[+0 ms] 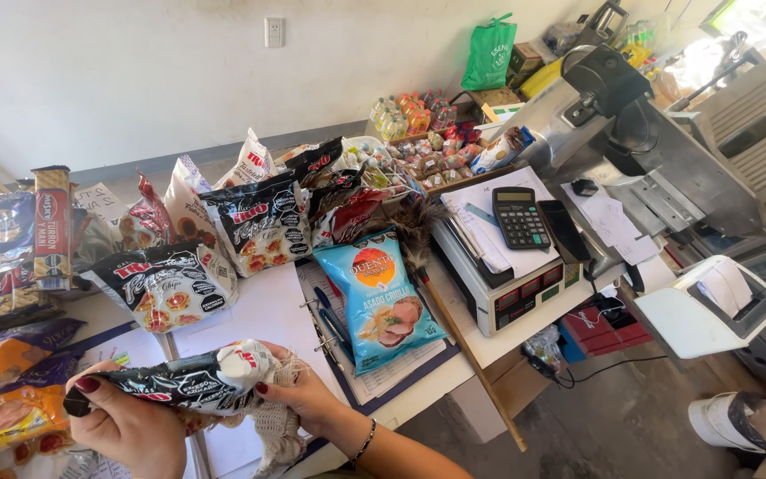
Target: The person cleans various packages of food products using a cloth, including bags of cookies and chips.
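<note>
The work surface is a white counter (454,368) set against a plain pale wall that carries one white outlet plate (274,32); a grey concrete floor shows below the counter edge. A metal slicing machine (631,133) stands at the right rear, with a white receipt printer (711,310) near it and a counter scale (511,284) bearing papers and a black calculator (521,217). Glossy black-and-white snack bags (259,222) lean in a row along the wall; a light blue bag (381,297) with an orange round label lies flat on an open ring binder (330,328). Orange and purple packets (6,381) lie at the left edge. The left hand (126,426) grips one end of a black snack bag (170,383), fingers curled closed around it. The right hand (303,395) pinches the other, white end together with a cream knitted cloth (277,426). The bag is held horizontally just above the near counter edge.
</note>
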